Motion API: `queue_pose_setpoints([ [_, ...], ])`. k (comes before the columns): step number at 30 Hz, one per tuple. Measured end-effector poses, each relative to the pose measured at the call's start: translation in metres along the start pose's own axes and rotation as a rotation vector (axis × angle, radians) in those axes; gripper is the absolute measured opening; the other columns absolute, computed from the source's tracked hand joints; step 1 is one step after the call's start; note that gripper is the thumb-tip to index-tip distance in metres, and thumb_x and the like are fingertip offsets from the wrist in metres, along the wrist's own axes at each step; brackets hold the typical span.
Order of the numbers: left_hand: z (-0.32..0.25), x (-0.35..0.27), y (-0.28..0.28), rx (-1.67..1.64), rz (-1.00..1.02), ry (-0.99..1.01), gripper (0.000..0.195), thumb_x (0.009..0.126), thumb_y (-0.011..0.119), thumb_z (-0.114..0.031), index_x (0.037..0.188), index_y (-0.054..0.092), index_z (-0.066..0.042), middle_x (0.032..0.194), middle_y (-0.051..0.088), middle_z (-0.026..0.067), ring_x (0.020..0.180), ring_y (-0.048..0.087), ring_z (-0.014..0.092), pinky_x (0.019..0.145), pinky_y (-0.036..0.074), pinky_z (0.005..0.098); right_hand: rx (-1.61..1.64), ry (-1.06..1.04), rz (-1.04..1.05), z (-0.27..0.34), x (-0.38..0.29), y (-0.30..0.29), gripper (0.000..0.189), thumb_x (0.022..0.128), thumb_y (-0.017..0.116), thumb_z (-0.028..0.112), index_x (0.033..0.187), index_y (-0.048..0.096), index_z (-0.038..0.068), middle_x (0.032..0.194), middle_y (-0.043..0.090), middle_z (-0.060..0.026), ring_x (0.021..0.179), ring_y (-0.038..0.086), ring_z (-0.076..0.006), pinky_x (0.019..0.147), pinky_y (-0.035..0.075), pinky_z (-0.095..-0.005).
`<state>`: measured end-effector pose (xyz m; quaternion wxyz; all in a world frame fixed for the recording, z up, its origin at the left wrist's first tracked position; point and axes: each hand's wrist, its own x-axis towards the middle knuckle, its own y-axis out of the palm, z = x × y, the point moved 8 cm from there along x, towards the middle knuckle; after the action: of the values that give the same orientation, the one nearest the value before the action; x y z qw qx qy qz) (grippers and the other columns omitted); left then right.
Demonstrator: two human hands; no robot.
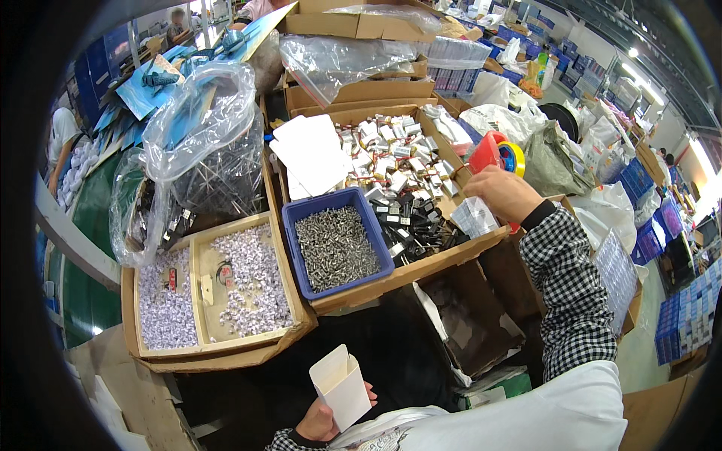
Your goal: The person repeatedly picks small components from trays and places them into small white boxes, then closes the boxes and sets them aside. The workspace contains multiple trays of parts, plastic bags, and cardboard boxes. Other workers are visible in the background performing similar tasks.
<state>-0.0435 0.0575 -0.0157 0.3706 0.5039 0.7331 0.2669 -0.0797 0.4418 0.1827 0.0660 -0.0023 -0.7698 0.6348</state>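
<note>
Low in the head view, my left hand (317,421) holds a small white cardboard box (348,396), its top flap raised and its mouth open. My right hand (502,191) reaches out to the right, over the corner of a large cardboard tray (406,281). Just below its fingers lies a clear plastic packet (475,217); whether they grip it is hidden. Close behind this hand stands a red tape dispenser (486,151) with a roll of yellow tape (512,158). Inside the tray are silvery battery packs with wires (395,149) and black USB parts (409,222).
A blue plastic bin (389,269) of small metal screws sits left of the black parts. White cards (310,152) lie behind it. Further left, a wooden divided tray (197,293) contains small whitish parts, below a clear plastic bag (214,141). An open carton (468,327) stands below the tray.
</note>
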Motion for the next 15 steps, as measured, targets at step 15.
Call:
queue_pose_setpoints([
  [15, 0.0, 0.007, 0.0, -0.077, 0.068, 0.078, 0.087, 0.078, 0.065, -0.059, 0.134, 0.039, 0.002, 0.126, 0.053, 0.0152, 0.112, 0.057, 0.026, 0.098, 0.046, 0.0406, 0.486, 0.256, 0.281, -0.017, -0.019, -0.049, 0.027, 0.088, 0.062, 0.017, 0.109, 0.052, 0.004, 0.103, 0.061, -0.012, 0.096, 0.059, -0.0262, 0.084, 0.046, -0.0337],
])
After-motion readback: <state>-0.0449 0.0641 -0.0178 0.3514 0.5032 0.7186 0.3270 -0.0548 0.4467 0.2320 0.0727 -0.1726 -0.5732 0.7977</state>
